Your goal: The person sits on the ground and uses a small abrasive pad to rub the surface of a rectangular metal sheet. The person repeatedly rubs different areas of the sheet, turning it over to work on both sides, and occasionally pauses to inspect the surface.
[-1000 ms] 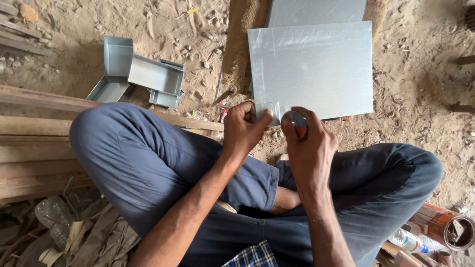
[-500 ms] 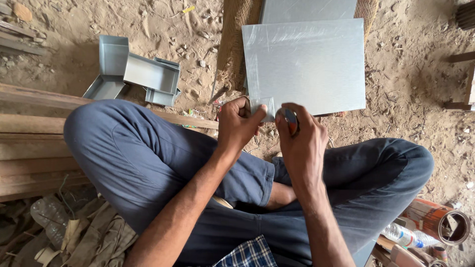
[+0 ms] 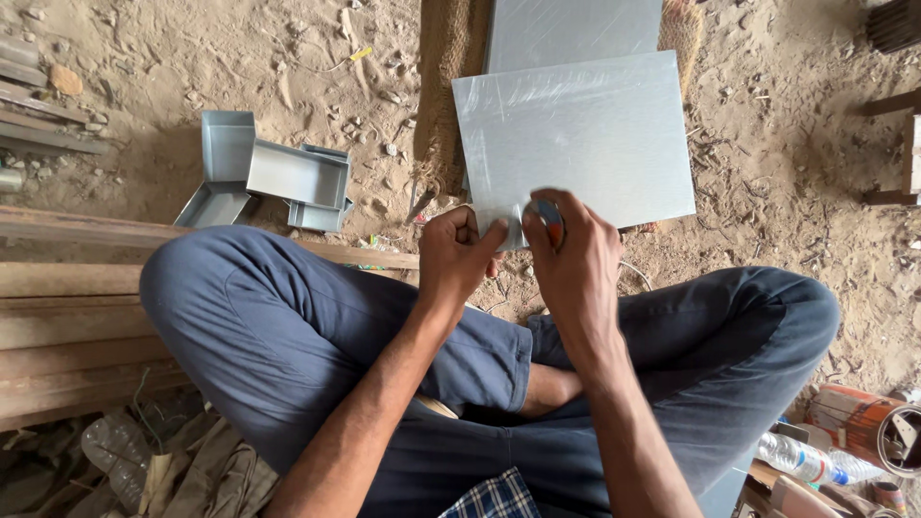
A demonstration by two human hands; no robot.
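Note:
A shiny grey metal sheet (image 3: 585,134) lies flat on the sandy ground in front of my crossed legs. My left hand (image 3: 459,257) pinches the sheet's near edge between thumb and fingers. My right hand (image 3: 574,259) is right beside it at the same edge, curled around a small round object (image 3: 549,219) with red and blue on it, perhaps a tape measure; most of it is hidden by my fingers. A second grey sheet (image 3: 576,29) lies under and beyond the first.
Several folded grey metal box pieces (image 3: 278,173) sit on the sand at left. Wooden planks (image 3: 67,317) lie along the left side. A strip of burlap (image 3: 446,86) runs under the sheets. A plastic bottle (image 3: 806,460) and an orange tin (image 3: 868,427) are at lower right.
Both hands have shifted slightly left along the sheet's near edge and closed up together. The view has swung a little, so the sheet sits more to the right.

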